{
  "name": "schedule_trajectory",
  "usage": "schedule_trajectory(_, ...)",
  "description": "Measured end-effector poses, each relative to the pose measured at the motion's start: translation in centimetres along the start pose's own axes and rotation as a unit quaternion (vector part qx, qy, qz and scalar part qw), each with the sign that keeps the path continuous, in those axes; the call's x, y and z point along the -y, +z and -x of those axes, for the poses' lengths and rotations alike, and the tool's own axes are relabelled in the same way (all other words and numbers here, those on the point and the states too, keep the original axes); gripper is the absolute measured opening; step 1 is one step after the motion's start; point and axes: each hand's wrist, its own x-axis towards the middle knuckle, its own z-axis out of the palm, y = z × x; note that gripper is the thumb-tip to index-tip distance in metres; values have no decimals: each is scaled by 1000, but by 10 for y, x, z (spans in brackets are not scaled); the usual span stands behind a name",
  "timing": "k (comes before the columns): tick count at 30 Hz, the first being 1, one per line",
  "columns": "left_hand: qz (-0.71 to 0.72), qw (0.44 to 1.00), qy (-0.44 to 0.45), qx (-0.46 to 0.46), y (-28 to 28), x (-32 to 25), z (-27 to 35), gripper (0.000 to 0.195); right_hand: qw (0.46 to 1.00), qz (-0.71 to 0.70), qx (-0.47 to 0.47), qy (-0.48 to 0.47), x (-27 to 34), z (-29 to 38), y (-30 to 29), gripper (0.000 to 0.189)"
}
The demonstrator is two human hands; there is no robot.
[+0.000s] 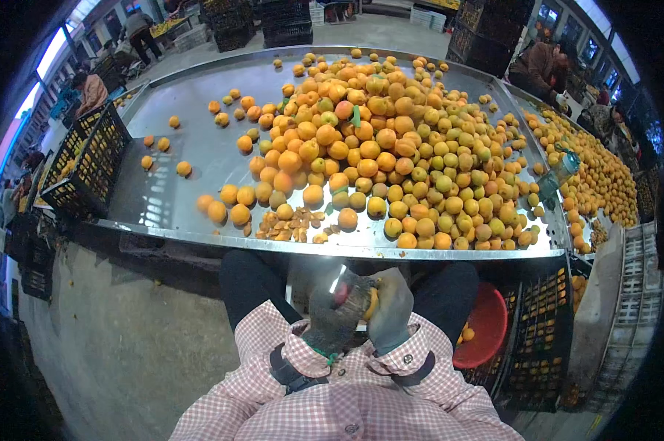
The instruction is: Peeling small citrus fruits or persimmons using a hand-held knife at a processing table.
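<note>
Both my hands are in grey work gloves, close together in front of my lap, below the table's front edge. My left hand (332, 317) is closed around a small bladed tool (340, 286) with a red part and a shiny blade; motion blurs it. My right hand (392, 308) grips a yellow-orange apricot (371, 304), which faces my left hand. Beyond them lies a large heap of apricots (365, 149), yellow to greenish, on a metal table (188, 135). A small pile of brown apricot stones (290, 225) sits near the front edge.
A black plastic crate (89, 160) stands at the table's left end. On the right are a clear bottle (558, 173) and a second apricot heap (596, 165). A red basin (481, 325) with apricots is beside my right leg, near black crates (539, 331). Other people (541, 69) sit nearby.
</note>
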Motion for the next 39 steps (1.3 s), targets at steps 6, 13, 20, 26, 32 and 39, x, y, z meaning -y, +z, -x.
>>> schedule_trajectory(6,-213,977,22,1,-8,12,-3,15,990,-17,15,-139,-14,-22,1,16)
schedule_trajectory(13,-146,980,44,128,-24,-20,-32,33,886,-339,163,271,-36,-11,9,23)
schedule_trajectory(20,-377,770,299,419,-51,-27,-52,54,485,-616,211,584,-11,-9,3,28)
schedule_trajectory(26,-298,841,244,379,-45,-27,-44,57,822,-387,211,361,-4,-5,-2,27)
schedule_trajectory(32,-104,969,122,187,-17,-3,-23,42,996,-90,-17,16,-6,4,4,32)
schedule_trajectory(39,35,986,-149,64,-8,31,-15,29,997,48,50,-14,-27,-11,8,14)
